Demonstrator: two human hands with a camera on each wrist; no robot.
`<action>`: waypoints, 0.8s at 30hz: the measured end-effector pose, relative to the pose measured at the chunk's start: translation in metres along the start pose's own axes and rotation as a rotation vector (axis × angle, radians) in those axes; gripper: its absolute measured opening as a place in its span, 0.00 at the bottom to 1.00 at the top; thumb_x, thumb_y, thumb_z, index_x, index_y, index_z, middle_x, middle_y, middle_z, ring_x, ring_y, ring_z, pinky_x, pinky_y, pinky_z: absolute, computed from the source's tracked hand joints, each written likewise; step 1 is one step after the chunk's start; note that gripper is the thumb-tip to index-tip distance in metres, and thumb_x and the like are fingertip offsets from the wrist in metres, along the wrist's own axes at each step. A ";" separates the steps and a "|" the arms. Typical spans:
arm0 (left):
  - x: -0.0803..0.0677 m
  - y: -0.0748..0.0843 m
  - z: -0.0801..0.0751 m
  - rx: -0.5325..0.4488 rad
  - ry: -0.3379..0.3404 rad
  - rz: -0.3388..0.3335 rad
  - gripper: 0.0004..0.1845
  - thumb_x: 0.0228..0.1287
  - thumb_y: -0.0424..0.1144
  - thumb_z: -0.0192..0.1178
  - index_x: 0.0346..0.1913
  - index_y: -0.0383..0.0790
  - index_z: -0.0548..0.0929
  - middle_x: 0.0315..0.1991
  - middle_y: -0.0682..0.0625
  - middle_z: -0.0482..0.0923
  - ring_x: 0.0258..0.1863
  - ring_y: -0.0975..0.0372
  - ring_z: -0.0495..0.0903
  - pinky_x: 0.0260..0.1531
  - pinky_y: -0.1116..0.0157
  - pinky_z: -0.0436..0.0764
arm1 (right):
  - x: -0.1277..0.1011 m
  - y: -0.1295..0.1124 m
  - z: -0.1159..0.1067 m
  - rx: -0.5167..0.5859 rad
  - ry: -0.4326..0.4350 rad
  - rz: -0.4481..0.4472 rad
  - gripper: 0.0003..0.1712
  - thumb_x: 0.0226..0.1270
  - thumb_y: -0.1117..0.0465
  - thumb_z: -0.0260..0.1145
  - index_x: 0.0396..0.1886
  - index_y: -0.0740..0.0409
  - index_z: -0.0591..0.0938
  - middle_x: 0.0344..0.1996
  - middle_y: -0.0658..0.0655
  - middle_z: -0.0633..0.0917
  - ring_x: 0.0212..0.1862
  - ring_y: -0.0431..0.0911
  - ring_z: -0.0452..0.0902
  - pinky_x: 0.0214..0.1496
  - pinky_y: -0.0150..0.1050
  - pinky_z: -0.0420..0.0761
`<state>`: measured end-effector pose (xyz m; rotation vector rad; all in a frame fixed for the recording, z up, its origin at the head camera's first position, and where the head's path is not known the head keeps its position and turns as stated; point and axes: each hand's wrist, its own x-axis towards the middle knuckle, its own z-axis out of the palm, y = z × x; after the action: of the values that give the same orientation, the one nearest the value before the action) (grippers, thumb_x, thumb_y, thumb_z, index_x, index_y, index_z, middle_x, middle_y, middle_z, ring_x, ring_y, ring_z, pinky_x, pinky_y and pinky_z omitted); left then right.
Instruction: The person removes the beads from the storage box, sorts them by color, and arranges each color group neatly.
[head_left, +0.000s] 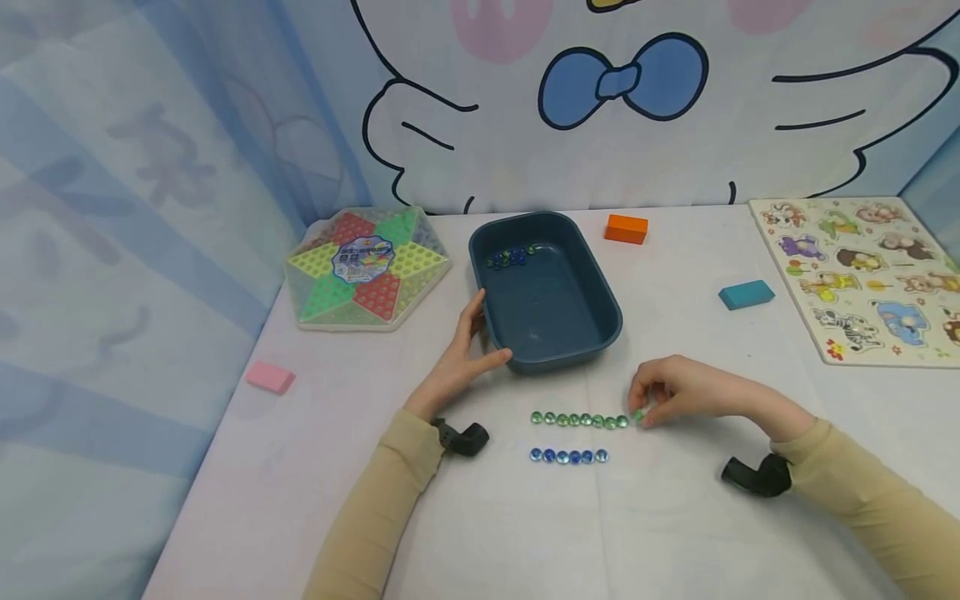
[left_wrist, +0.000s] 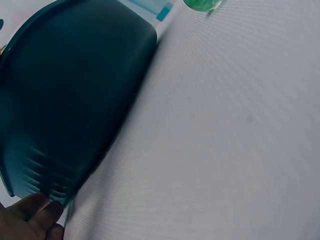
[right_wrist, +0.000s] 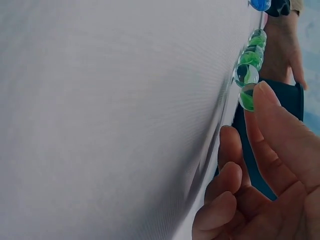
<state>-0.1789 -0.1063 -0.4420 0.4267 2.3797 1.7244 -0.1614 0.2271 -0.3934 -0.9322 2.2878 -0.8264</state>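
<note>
My right hand [head_left: 693, 387] pinches a green marble [head_left: 638, 416] between thumb and forefinger at the right end of a row of green marbles [head_left: 574, 420]. The right wrist view shows this green-swirled glass marble [right_wrist: 247, 97] at the thumb tip, the other fingers curled below. Closer to me lies a shorter row of blue marbles [head_left: 575, 457]. My left hand [head_left: 461, 358] rests on the dark blue plastic basin [head_left: 551, 358], thumb at its near rim and fingers spread along its left side. Inside the basin, several blue and green marbles [head_left: 512, 257] sit at the far left.
A hexagonal box [head_left: 367, 271] with coloured triangles stands left of the basin, a pink block [head_left: 270, 377] nearer me. Behind and to the right are an orange block [head_left: 626, 229], a teal block [head_left: 746, 295] and an animal puzzle board [head_left: 862, 283]. A printed curtain [head_left: 637, 158] hangs behind.
</note>
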 end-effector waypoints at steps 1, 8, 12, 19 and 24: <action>0.000 0.000 0.000 -0.001 0.000 -0.001 0.49 0.58 0.47 0.63 0.71 0.67 0.38 0.74 0.53 0.38 0.72 0.56 0.45 0.70 0.53 0.48 | 0.001 0.000 0.000 0.000 -0.004 -0.003 0.09 0.51 0.58 0.72 0.31 0.52 0.81 0.28 0.46 0.79 0.28 0.36 0.68 0.29 0.28 0.70; 0.000 0.002 0.000 -0.002 -0.009 -0.011 0.50 0.58 0.44 0.62 0.72 0.65 0.37 0.74 0.52 0.37 0.72 0.56 0.45 0.70 0.53 0.48 | 0.003 -0.001 0.002 0.008 -0.016 0.002 0.09 0.51 0.57 0.72 0.31 0.52 0.81 0.29 0.46 0.78 0.29 0.37 0.67 0.30 0.28 0.69; 0.000 0.003 0.000 -0.006 -0.017 0.001 0.50 0.59 0.40 0.61 0.73 0.59 0.35 0.74 0.50 0.36 0.72 0.54 0.44 0.70 0.52 0.46 | 0.004 -0.001 0.003 0.008 -0.022 0.012 0.09 0.50 0.57 0.72 0.31 0.52 0.81 0.29 0.46 0.78 0.29 0.37 0.67 0.30 0.27 0.69; 0.000 0.003 -0.001 -0.006 -0.013 -0.003 0.50 0.59 0.41 0.62 0.72 0.60 0.35 0.74 0.50 0.37 0.72 0.55 0.44 0.70 0.53 0.47 | 0.005 -0.001 0.002 -0.012 -0.033 0.035 0.10 0.50 0.56 0.73 0.31 0.51 0.81 0.28 0.46 0.77 0.29 0.37 0.67 0.30 0.27 0.69; 0.000 0.003 -0.001 -0.012 -0.005 -0.017 0.49 0.58 0.44 0.62 0.71 0.67 0.38 0.74 0.53 0.39 0.72 0.57 0.46 0.70 0.52 0.48 | 0.004 -0.003 0.000 -0.008 -0.046 0.042 0.11 0.50 0.55 0.73 0.32 0.52 0.81 0.28 0.46 0.77 0.29 0.36 0.67 0.30 0.27 0.69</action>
<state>-0.1783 -0.1061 -0.4390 0.4076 2.3609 1.7273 -0.1628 0.2220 -0.3922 -0.8942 2.2651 -0.7705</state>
